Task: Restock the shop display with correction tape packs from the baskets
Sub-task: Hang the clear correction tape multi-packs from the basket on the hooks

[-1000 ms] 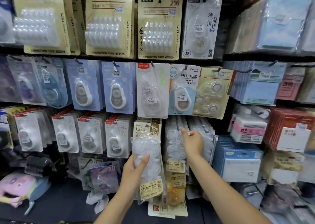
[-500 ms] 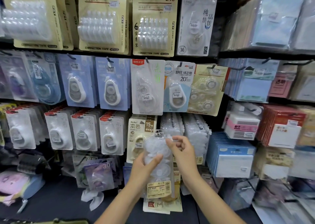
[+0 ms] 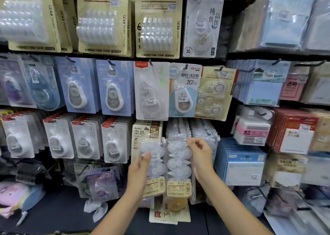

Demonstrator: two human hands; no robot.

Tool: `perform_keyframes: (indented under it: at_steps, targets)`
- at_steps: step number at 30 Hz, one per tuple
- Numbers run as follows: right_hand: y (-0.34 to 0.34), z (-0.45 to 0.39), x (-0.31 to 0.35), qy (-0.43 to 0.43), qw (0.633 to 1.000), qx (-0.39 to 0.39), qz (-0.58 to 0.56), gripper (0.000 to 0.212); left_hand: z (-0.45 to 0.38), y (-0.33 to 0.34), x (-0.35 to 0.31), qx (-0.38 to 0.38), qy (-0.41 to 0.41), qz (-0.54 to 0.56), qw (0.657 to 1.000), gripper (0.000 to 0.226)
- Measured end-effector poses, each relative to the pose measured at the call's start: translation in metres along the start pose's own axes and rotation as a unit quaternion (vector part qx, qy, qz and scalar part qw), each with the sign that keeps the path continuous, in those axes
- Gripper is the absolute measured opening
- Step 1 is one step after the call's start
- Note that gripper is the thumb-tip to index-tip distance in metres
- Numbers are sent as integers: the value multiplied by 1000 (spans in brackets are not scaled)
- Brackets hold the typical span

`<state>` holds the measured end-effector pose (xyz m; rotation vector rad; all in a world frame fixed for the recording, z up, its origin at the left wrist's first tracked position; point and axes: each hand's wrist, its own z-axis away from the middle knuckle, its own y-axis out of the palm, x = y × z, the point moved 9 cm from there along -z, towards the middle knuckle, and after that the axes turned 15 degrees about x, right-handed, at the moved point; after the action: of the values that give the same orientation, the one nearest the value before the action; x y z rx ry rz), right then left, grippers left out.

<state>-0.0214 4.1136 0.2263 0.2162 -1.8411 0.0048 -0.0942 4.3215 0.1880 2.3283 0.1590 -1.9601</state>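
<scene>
A: Left hand, status?
B: Curled round the left edge of a clear plastic multipack of white correction tapes with a beige price label; thumb across the front. Pack upright, long axis vertical, raised in front of the beige "15M" card on the bottom row of the shop display.

A: Right hand?
B: Fingertips pinched on the top right corner of a second clear multipack of the same kind, hanging just beside the held one. Tilting it forward, probably, to bare the peg behind; peg itself hidden by a stack of identical clear packs.

A: Relation to watch?
B: Held pack left of the hanging column, edges nearly touching. Hang-hole at the top end, above the left hand's grip. Target peg up and to the right, nearer the right hand than the left. Likely move: short shift rightward and up, hole onto peg, long axis kept vertical.

A: Risk?
B: Glossy film, hole hard to make out; possible miss of the peg tip. Column already crowded.

A: Baskets?
B: Not in view. Another identical stack further right, well filled.
</scene>
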Motion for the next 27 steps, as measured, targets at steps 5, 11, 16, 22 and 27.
perform_keyframes:
  at_steps: [5,11,16,22,27]
  targets:
    - [-1,-19,6,-8,997,-24,78,24,-1,-22,-7,-40,32,-31,998,22]
    - [3,-25,12,-33,994,-39,100,25,0,-22,-15,-31,48,-36,998,14]
    - [4,-23,14,-37,993,-49,105,29,1,-20,-18,-30,64,-42,997,36]
    - [1,-18,11,-50,989,-86,111,30,4,-19,-24,-47,71,-49,995,38]
    - [0,-29,14,-26,977,-91,190,31,1,-16,-24,-40,78,-54,995,33]
